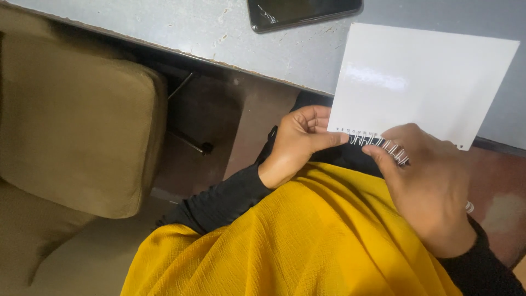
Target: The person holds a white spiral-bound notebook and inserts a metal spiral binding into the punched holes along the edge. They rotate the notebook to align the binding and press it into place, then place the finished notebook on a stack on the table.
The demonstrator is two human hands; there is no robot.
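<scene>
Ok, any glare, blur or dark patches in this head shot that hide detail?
Head view: glare streak across the glossy white sheet; wire binding at the right hand slightly soft; left hand sharp; deep shadow under the table edge.

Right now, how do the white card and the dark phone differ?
The white card is glossy white, held up by both hands at its punched lower edge, where a wire binding comb sits; the phone is black and lies flat on the grey table, untouched. The card shows whole; the phone is cut off by the frame. Both are flat rectangles.
</scene>
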